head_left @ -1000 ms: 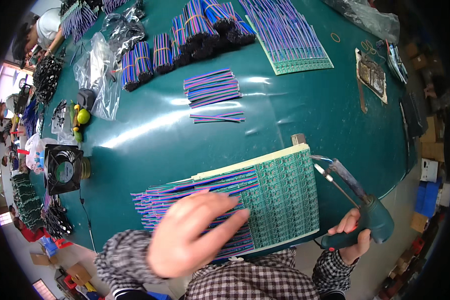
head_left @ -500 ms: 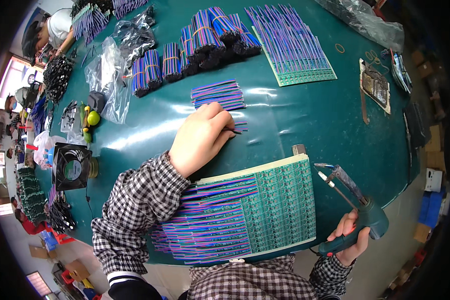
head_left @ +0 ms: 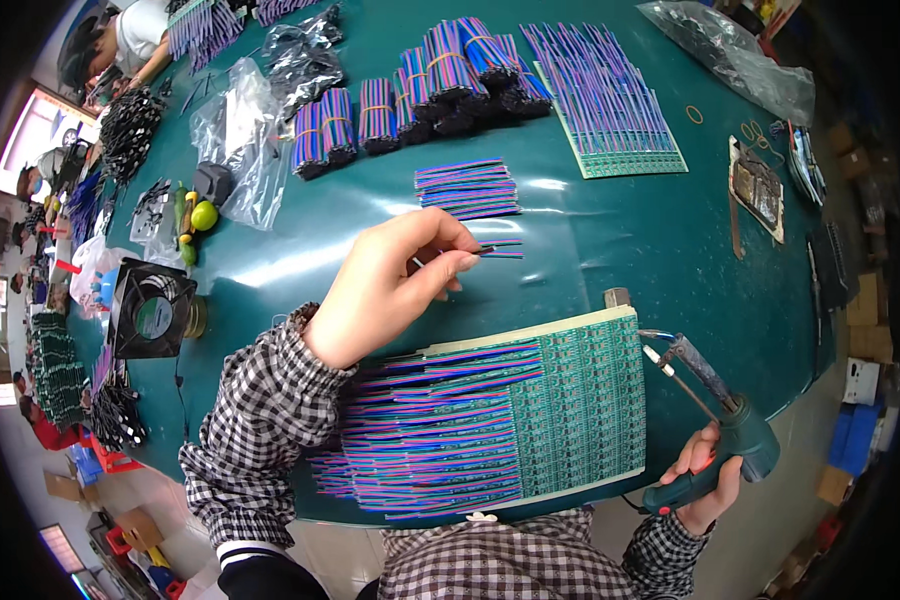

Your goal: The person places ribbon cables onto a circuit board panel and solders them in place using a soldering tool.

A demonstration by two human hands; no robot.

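My left hand (head_left: 385,285) is closed in a pinch above the table, its thumb and forefinger on the dark end of a short multicoloured wire strip (head_left: 505,250). Just beyond lies a loose stack of similar blue, pink and black wires (head_left: 467,188). My right hand (head_left: 705,480) grips a green soldering gun (head_left: 748,445), its tip pointing up and left beside the far right corner of a circuit board panel (head_left: 582,415). Rows of coloured wires (head_left: 430,450) cover the panel's left part. My left sleeve hides the panel's far left corner.
Banded wire bundles (head_left: 450,75) lie at the back, left of another wired panel (head_left: 635,162). A small metal block (head_left: 617,297) touches the near panel's far edge. At left stand a black fan (head_left: 153,308) and clear plastic bags (head_left: 238,150). Another person (head_left: 140,40) sits far left.
The view has shifted, so most things sit farther right. My left hand has drawn back slightly from the wire stack, turning so the thumb shows. My right hand keeps holding the soldering gun.
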